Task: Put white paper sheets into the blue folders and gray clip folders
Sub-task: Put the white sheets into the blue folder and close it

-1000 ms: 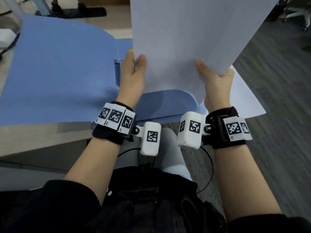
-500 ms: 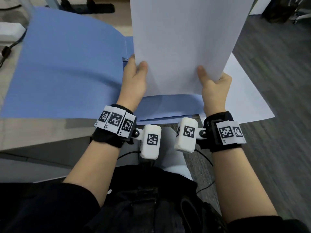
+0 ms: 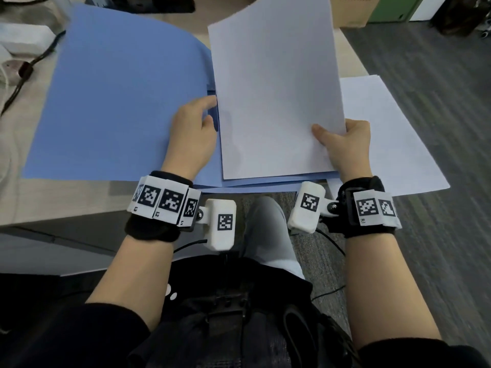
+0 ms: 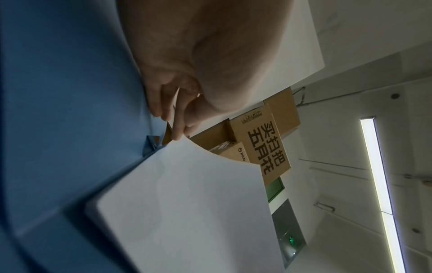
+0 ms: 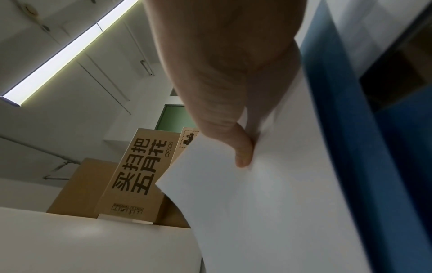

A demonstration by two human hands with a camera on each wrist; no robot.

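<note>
A blue folder [image 3: 119, 96] lies open on the desk, its left cover spread flat. My right hand [image 3: 329, 135] grips a stack of white paper sheets [image 3: 276, 96] at its lower right corner, thumb on top and the other fingers hidden beneath. The stack leans low over the folder's right half, its bottom edge down on the folder. My left hand [image 3: 211, 111] sits at the stack's left edge by the folder's spine, index finger and thumb spread and holding nothing. The left wrist view shows its fingertips [image 4: 175, 129] just above the paper [image 4: 187, 203]. The right wrist view shows my thumb [image 5: 243, 153] pressed on the sheets [image 5: 268, 203].
More white sheets [image 3: 385, 134] lie under the folder's right side and overhang the desk corner. Cables and white devices [image 3: 18, 49] sit at the far left. Cardboard boxes [image 3: 350, 11] stand beyond the desk. The desk's front edge runs just behind my wrists.
The paper stack has tipped from nearly upright down toward the folder's right half. My left hand let go of its bottom edge and moved to its left edge by the spine.
</note>
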